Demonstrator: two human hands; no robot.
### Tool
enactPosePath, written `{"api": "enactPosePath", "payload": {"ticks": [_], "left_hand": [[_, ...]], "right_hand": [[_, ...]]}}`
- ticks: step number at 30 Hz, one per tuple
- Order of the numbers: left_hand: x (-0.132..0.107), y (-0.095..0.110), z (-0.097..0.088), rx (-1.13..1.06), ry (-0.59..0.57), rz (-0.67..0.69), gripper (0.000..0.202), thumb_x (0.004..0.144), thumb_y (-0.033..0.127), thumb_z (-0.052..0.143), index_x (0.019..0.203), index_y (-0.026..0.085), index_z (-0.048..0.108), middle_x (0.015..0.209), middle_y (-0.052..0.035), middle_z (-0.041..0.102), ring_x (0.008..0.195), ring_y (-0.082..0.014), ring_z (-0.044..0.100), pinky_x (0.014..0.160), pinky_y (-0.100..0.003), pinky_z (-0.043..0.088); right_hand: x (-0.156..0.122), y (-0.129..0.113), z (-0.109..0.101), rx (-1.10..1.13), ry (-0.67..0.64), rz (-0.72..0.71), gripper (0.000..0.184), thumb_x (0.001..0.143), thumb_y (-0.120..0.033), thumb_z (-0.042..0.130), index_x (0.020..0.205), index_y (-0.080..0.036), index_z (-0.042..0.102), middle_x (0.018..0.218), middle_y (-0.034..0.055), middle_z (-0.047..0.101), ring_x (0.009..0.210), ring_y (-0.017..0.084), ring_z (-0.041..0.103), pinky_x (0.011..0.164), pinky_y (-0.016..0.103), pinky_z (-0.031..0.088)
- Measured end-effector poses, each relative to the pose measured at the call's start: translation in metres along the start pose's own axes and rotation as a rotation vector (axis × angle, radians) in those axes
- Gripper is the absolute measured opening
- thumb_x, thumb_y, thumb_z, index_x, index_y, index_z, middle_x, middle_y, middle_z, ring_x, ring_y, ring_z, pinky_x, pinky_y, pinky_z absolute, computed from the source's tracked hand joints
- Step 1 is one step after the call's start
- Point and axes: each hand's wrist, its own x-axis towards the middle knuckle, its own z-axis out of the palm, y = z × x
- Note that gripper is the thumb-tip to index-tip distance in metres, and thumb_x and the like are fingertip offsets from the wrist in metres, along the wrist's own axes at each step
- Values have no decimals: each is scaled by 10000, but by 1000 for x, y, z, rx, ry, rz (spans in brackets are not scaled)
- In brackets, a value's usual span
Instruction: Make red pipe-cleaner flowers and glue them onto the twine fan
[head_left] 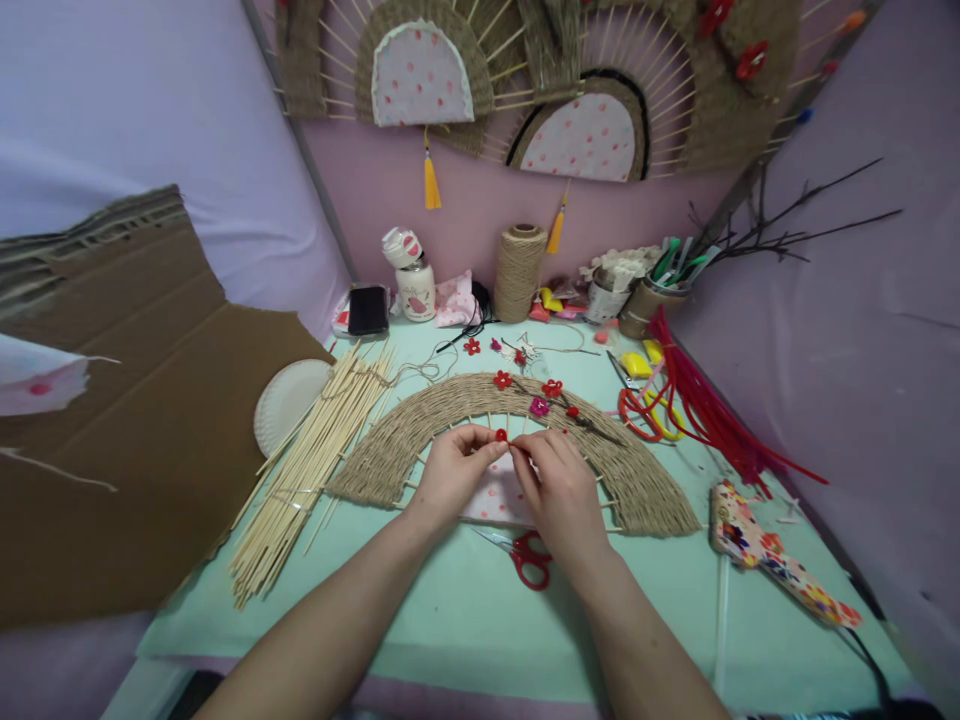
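Between my left hand [459, 462] and my right hand [559, 480] is a small red bead-like piece [501, 435]. My left thumb and forefinger pinch it. The right fingertips are pressed together beside it, on something too thin to make out. Both hands are over a fan-shaped weaving [390, 440] of twine on wooden sticks, which lies on the table. Red and pink flowers [539, 406] and a dark twig [600, 430] sit on its upper right arc. Below the hands, red-handled scissors [531, 562] lie partly under the fan.
Bundled wooden sticks [307, 480] and brown cardboard [135, 430] are at left. A floral glue gun [780, 555], red pipe cleaners [697, 410] and more scissors [641, 415] lie at right. A twine spool [520, 270] and white bottle [415, 285] stand at the back, below hanging woven fans [424, 75].
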Motion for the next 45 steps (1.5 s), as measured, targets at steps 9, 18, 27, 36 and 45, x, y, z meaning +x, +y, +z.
{"api": "enactPosePath", "payload": {"ticks": [9, 18, 27, 36, 45], "left_hand": [[-3, 1, 4, 162, 24, 68, 152, 681, 293, 696, 697, 146, 659, 709, -25, 652, 672, -139, 567, 642, -252, 435], [-9, -1, 11, 55, -63, -7, 163, 706, 304, 673, 713, 146, 635, 687, -26, 646, 645, -141, 588, 653, -265, 457], [-9, -13, 13, -41, -89, -7, 194, 742, 342, 659, 801, 168, 596, 746, -25, 664, 694, -152, 629, 685, -270, 478], [-17, -7, 20, -41, -100, 5, 187, 754, 350, 640, 762, 176, 572, 722, 1, 613, 699, -131, 567, 667, -239, 439], [-16, -5, 20, -163, -130, -59, 225, 718, 342, 689, 738, 170, 546, 689, 18, 590, 660, -106, 544, 652, -227, 423]], "right_hand": [[0, 3, 1, 129, -3, 156, 150, 926, -246, 440, 863, -198, 568, 843, 45, 582, 790, 177, 556, 709, 298, 424], [6, 3, 3, 784, -41, 630, 203, 821, -400, 583, 781, -203, 564, 518, -50, 523, 460, 118, 475, 473, 242, 390], [6, 3, 11, 897, 137, 708, 216, 713, -373, 698, 815, -188, 656, 658, -11, 618, 576, 131, 539, 578, 274, 465], [3, -7, 16, 851, 297, 739, 204, 719, -355, 689, 831, -185, 670, 819, 43, 680, 781, 189, 613, 726, 333, 493], [1, -1, 23, 957, 324, 774, 241, 710, -373, 699, 859, -190, 653, 839, 38, 668, 775, 179, 611, 721, 321, 498]]}}
